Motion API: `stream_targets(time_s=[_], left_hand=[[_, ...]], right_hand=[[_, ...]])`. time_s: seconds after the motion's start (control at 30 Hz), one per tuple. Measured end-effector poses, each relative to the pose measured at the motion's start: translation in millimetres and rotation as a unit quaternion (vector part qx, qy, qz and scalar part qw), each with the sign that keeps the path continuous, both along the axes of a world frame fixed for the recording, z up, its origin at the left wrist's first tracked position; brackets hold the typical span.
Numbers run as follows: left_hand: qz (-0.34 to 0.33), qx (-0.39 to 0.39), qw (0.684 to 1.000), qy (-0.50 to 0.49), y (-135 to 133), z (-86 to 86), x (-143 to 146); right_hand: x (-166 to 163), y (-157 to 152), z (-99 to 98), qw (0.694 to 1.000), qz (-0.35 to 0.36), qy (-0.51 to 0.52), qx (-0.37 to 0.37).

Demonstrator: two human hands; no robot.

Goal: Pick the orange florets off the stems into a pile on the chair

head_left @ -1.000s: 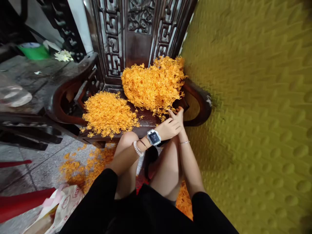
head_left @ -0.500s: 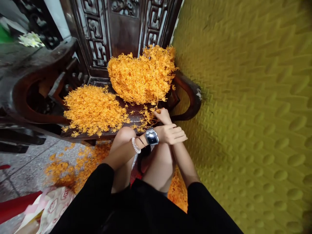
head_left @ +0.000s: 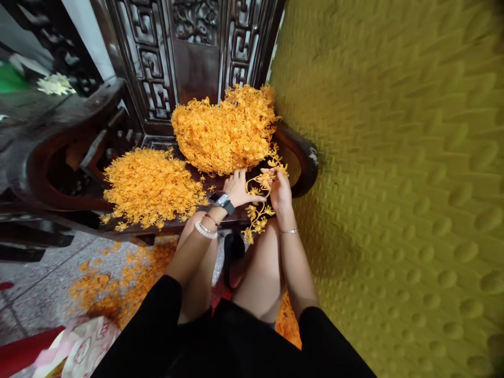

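Head view, orange strand [head_left: 258, 210] between both fingers [head_left: 271, 176]

The right hand [head_left: 280, 190] is turning its back to the camera, so its fingertips are hiding among the orange strand [head_left: 258, 210] and its grip is not showing. The left hand [head_left: 237, 188] is covering part of the strand too. Behind both hands, the carved chair [head_left: 197, 68] is running off the top edge. Left of the left hand, white flowers [head_left: 55, 85] are blurring beyond detail. Below the hands, a printed bag [head_left: 84, 346] is being cut by the bottom edge.
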State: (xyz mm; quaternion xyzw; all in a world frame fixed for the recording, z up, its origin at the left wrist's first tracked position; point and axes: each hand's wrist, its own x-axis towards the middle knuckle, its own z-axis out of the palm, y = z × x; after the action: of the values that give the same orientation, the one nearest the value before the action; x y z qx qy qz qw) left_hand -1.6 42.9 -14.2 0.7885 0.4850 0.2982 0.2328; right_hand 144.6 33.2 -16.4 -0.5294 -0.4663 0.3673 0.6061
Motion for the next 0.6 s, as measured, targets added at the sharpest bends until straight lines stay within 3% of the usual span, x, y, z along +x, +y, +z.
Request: stream_targets(time_s=[0.1,0.27,0.33,0.5,0.6], left_hand=[[-0.075,-0.072,0.995,0.009,5.0,-0.7,-8.4],[-0.100,-0.119,0.978,-0.140,6.6,2.5,-20.2],[-0.064,-0.108,0.978,-0.166,10.5,2.4,-27.6],[0.132,-0.020,0.983,-0.125,20.4,1.7,-37.5],[0.191,0.000,0.976,-0.109,20.3,3.2,-31.9]], right_hand=[[-1.6,-0.6,2.8,0.998,-0.014,0.061,0.017],[-5.3,2.9,-1.4,0.992,-0.058,0.103,-0.042],[-7.9,4.4,-2.4,0.992,-0.051,0.105,-0.049],[-20.6,-0.8,0.4,0.993,0.012,0.094,-0.072],[-27.2,-14.0,6.2,0.991,0.055,0.082,-0.090]])
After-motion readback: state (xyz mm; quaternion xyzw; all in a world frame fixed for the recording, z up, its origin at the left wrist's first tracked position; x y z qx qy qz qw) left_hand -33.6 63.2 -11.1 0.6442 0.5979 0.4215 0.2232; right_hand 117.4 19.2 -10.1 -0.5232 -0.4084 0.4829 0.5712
